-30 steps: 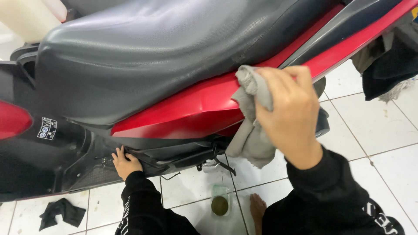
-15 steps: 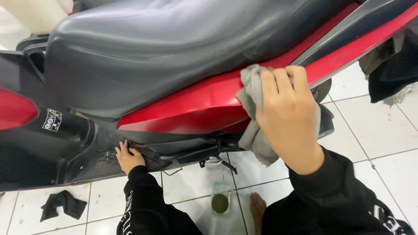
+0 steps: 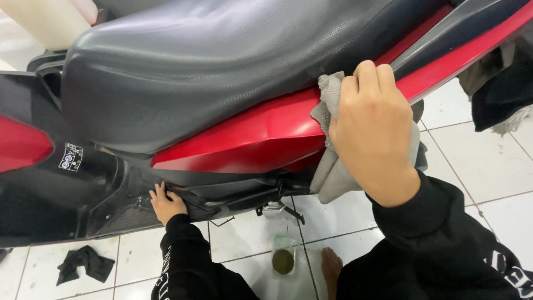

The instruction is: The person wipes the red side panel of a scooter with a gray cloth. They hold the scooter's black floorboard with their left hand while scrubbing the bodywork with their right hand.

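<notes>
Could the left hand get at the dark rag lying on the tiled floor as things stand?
Probably yes. The left hand rests on the scooter's black footboard, and the dark rag lies on the white tiles just below and beside it, with nothing between them. The right hand is busy pressing a grey cloth.

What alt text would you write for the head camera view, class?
A person's right hand presses a grey cloth against a scooter's red side panel below its grey seat. The left hand rests on the black footboard.
</notes>
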